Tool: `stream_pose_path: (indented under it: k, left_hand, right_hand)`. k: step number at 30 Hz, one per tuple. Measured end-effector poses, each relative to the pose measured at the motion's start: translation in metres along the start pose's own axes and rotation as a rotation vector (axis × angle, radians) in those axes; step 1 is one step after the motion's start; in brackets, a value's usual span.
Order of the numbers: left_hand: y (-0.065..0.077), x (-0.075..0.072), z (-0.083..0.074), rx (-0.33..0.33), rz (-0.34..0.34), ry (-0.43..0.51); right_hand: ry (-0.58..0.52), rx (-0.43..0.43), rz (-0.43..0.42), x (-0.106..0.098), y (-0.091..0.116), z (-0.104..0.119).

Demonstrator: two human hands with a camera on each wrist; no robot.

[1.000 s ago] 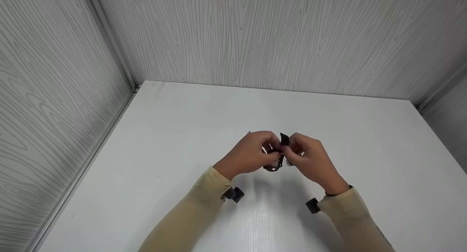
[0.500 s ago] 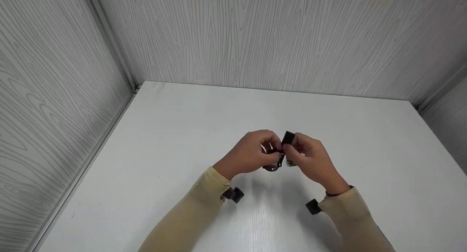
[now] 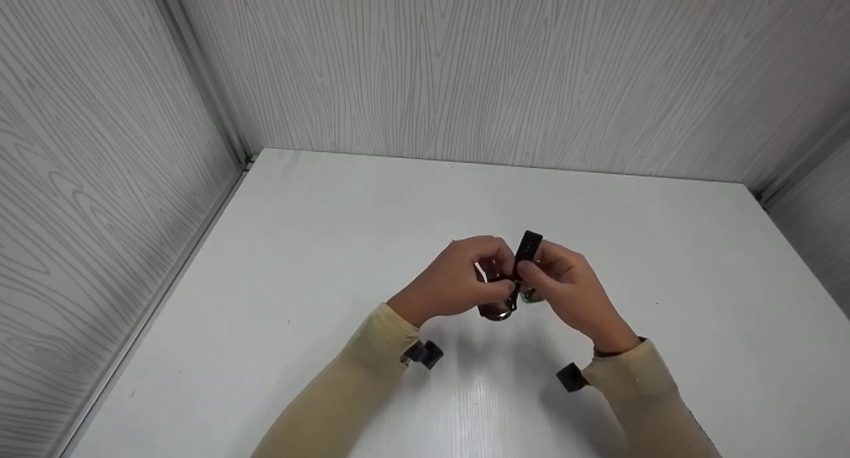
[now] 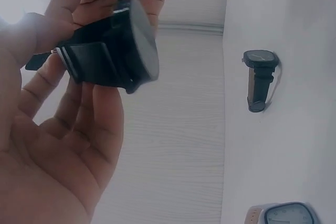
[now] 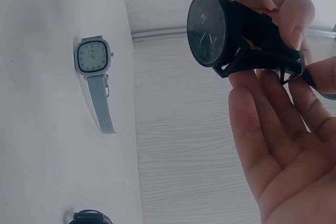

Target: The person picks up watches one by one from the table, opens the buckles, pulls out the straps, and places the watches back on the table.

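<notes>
Both hands hold a black wristwatch (image 5: 207,30) with a round dark dial, raised above the table. Its strap forms a loop, with a metal buckle (image 5: 295,72) at the end away from the case. My left hand (image 3: 458,279) pinches the strap on the buckle side, thumb and forefinger close together. With thumb and fingers, my right hand (image 3: 564,282) pinches the free strap end (image 3: 529,245), which sticks up past the thumb. Seen from the left wrist, the watch case (image 4: 139,45) tilts toward the table, its crown facing up.
On the white table (image 3: 332,212) lie other watches: a square-faced one with a grey strap (image 5: 94,56), a dark one (image 4: 260,80) and a dark-rimmed one with a pale dial (image 4: 289,213). Wood-grain panels (image 3: 425,66) stand at the back and sides.
More of the black strap end now rises between the hands, above the right thumb. The watch case hangs slightly lower. Both hands have stayed nearly in place.
</notes>
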State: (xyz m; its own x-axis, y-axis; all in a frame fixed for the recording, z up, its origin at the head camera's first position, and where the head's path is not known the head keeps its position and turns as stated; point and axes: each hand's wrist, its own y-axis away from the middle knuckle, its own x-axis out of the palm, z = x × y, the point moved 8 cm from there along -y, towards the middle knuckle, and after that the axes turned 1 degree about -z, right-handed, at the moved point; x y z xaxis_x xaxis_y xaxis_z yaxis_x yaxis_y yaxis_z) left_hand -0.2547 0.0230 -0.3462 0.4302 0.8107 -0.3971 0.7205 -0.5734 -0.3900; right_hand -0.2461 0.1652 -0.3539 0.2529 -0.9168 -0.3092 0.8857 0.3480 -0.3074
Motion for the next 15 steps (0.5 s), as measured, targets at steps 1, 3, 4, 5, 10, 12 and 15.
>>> stream_pose_path:
  k: [1, 3, 4, 5, 10, 12, 15]
  left_hand:
    - [0.0, -0.0002, -0.0011, 0.015, -0.005, -0.004]
    - [0.0001, -0.001, -0.0036, 0.044, -0.016, -0.025]
    - [0.0002, -0.0015, -0.0045, 0.056, -0.024, -0.039]
    - [0.0002, -0.002, -0.0055, 0.07, -0.031, -0.056]
    - [0.0008, -0.0055, -0.0084, 0.097, -0.059, -0.146]
    - [0.0007, -0.0061, -0.0083, 0.089, -0.053, -0.17]
    - [0.0002, -0.0051, -0.0054, 0.053, -0.029, -0.174]
  right_hand:
    - [-0.006, -0.006, -0.001, 0.0002, -0.0001, 0.0007]
    - [-0.014, -0.014, -0.003, 0.0004, -0.0003, 0.002]
    - [-0.02, -0.016, -0.003, 0.0005, -0.0004, 0.0023]
    - [-0.022, -0.016, -0.004, 0.0005, -0.0005, 0.0026]
    - [-0.041, 0.007, -0.011, -0.0004, -0.0005, 0.0018]
    - [-0.048, 0.017, -0.018, -0.0011, -0.0003, 0.0009]
    - [-0.045, 0.026, -0.036, -0.0018, -0.0005, 0.0]
